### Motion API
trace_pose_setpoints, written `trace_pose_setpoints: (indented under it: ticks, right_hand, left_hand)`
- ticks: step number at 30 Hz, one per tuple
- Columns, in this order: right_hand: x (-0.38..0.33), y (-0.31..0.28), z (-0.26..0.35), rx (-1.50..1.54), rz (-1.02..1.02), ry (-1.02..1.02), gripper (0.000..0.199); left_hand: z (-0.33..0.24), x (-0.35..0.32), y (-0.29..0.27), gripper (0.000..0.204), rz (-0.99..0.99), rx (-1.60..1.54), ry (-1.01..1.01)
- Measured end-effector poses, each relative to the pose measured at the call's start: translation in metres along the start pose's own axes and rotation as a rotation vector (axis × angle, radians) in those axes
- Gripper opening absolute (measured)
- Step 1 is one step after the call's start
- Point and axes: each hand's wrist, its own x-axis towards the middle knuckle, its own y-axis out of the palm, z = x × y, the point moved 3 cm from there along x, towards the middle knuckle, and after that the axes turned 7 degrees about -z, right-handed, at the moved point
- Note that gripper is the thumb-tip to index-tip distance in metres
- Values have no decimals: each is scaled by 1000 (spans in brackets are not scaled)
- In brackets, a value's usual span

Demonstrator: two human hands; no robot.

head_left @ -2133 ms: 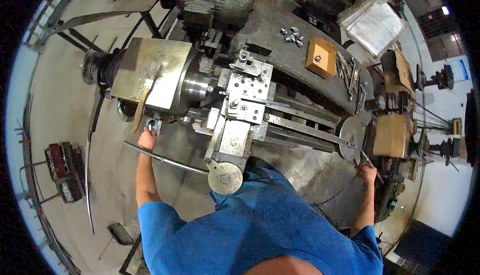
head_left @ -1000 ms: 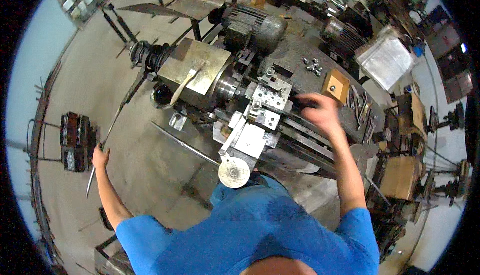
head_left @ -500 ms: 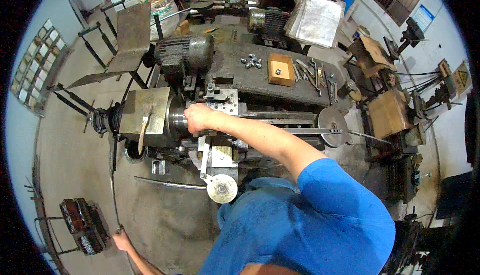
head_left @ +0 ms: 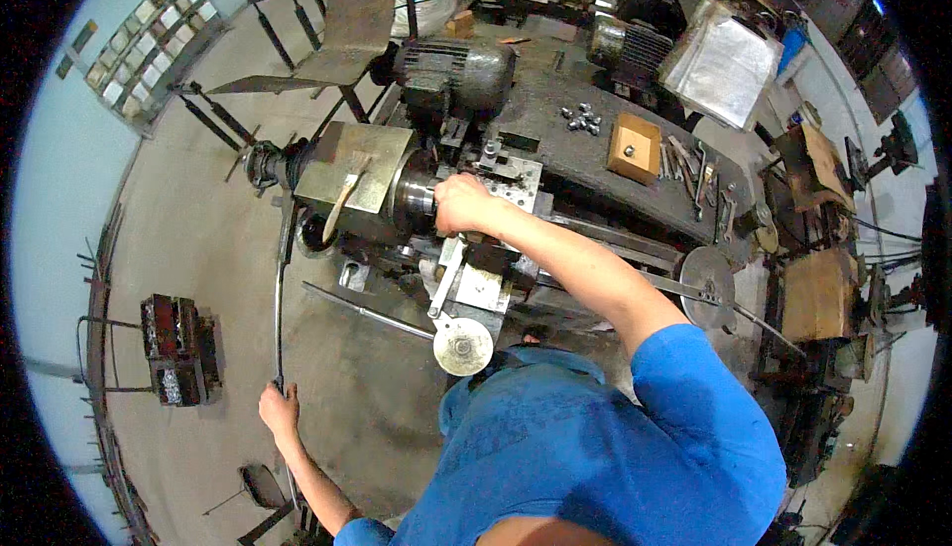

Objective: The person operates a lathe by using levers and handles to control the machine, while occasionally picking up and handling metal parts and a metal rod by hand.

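My left hand [head_left: 280, 409] is closed around a long metal lever rod [head_left: 281, 323], which runs up to the left end of a small lathe. My right hand [head_left: 462, 205] is at the lathe's shiny round spindle chuck [head_left: 418, 199], fingers curled against its right face. Whatever those fingers hold is hidden behind the hand. A paintbrush [head_left: 345, 201] with a wooden handle lies on the headstock's flat metal cover [head_left: 322, 174]. Close to the right hand are the tool slide [head_left: 516, 181] and, below it, a round pale handwheel [head_left: 463, 347].
Behind the lathe, a dark bench carries a motor [head_left: 456, 80], several small metal fittings [head_left: 582, 119], a cardboard box [head_left: 635, 147] with one fitting inside, and wrenches [head_left: 701, 181]. Another disc handwheel [head_left: 707, 288] is at the right. A dark metal container [head_left: 178, 350] stands at left.
The view has turned, so the lathe sits further right and higher. My left hand, still on the lever, and more of its forearm now show. My right hand stays at the chuck.
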Motion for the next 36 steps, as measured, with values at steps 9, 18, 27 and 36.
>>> trace_pose_setpoints:
  ticks: [9, 18, 27, 36]
  right_hand:
    - [-84, 6, -9, 612, -580, -361, 36]
    - [-167, -25, -9, 368, -565, -188, 27]
    - [-297, -45, -201, 324, -702, 468, 46]
    - [-376, 19, -454, -36, -259, 1191, 40]
  left_hand:
    - [-232, 27, -80, 35, 258, -1208, 298]
    - [-395, -21, -74, 33, 559, -1365, 650]
    - [-463, -67, -71, 29, 1150, -1648, 346]
    - [-514, -118, -95, 33, 1361, -1954, -92]
